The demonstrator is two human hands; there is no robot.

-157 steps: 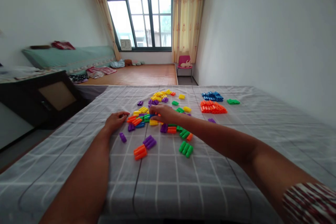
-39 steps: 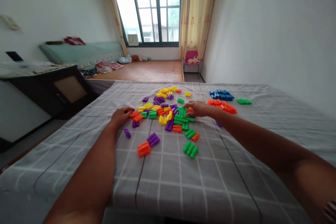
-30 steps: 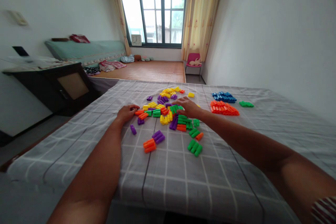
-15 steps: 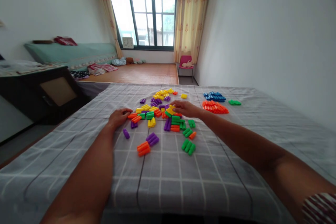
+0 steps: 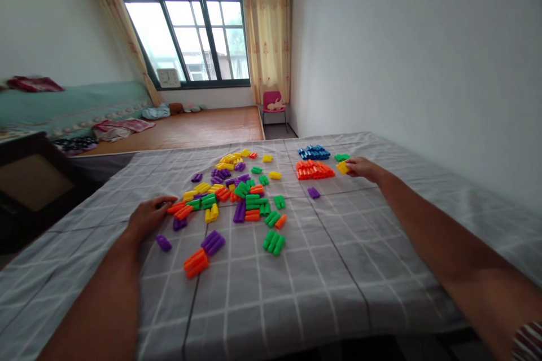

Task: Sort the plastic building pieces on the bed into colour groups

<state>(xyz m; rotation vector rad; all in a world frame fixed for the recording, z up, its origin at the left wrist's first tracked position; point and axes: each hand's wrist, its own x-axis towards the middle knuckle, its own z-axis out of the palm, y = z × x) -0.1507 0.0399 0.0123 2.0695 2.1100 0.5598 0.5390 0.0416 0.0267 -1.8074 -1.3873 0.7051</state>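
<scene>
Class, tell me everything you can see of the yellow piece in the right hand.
The yellow piece is small and bright and looks like plastic. The right hand grips it at the fingertips, covering its right end, so its full shape cannot be told. In the picture it sits just right of the orange pile and below the green pile. Whether it touches the sheet is unclear.

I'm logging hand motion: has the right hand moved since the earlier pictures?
Yes: the right hand has gone from left of the large orange pile to its right, pinching a yellow piece.
</scene>
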